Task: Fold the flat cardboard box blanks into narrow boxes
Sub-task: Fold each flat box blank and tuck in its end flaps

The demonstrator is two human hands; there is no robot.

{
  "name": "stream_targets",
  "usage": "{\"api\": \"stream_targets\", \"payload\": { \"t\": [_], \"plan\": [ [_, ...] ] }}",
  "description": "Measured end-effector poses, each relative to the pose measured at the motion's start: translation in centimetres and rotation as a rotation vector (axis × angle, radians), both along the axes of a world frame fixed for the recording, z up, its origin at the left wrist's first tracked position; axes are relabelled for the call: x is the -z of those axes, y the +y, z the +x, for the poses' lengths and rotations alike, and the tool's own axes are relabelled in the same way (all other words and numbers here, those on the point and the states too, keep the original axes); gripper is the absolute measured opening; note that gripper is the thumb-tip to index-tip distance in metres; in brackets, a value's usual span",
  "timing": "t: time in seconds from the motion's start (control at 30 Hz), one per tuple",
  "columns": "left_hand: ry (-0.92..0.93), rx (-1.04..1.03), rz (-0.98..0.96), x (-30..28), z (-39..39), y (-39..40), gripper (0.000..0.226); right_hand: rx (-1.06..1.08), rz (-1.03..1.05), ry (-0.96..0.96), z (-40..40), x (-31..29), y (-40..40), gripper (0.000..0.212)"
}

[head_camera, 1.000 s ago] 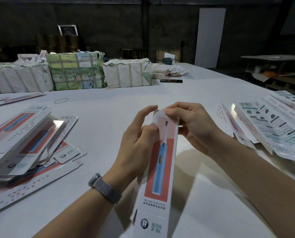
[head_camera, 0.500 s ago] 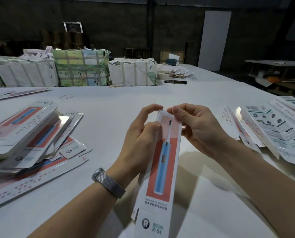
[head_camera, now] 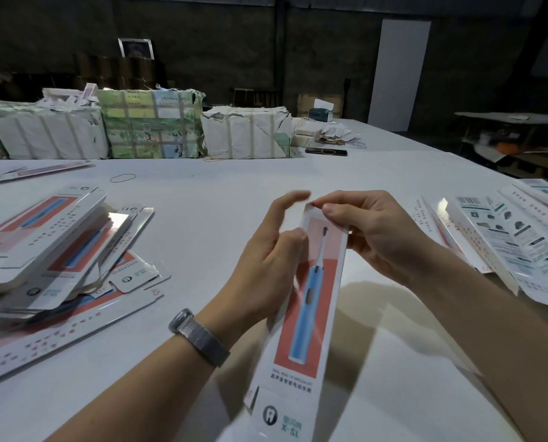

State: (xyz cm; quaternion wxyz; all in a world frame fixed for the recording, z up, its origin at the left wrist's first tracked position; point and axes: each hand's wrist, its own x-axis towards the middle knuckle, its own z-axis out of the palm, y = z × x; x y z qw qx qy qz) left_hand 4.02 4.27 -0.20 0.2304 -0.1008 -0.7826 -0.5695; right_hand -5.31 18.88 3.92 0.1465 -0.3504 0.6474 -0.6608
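A long narrow white cardboard box printed with a blue toothbrush on red (head_camera: pixel 311 298) is held between both hands above the white table (head_camera: pixel 218 218). The right hand (head_camera: pixel 371 231) pinches its far top flap; the left hand (head_camera: pixel 266 260) presses a thumb on the side edge, forefinger raised free. It looks light, glossy and easily creased, best held by the edges near the end. Flat glossy blanks (head_camera: pixel 43 250) lie heaped left of the hands; more printed blanks (head_camera: pixel 515 237) fan out right.
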Motion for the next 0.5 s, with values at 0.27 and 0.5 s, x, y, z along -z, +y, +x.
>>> {"api": "stream_targets", "payload": {
  "t": [0.27,0.5],
  "plan": [
    [0.024,0.012,-0.08,-0.2,-0.2,-0.3,0.023,-0.074,0.058,0.086,-1.1,-0.6,0.9,0.029],
    [0.019,0.008,0.072,-0.1,-0.5,0.0,0.013,0.004,0.027,0.174,-0.1,-0.1,-0.1,0.027]
  ]
}}
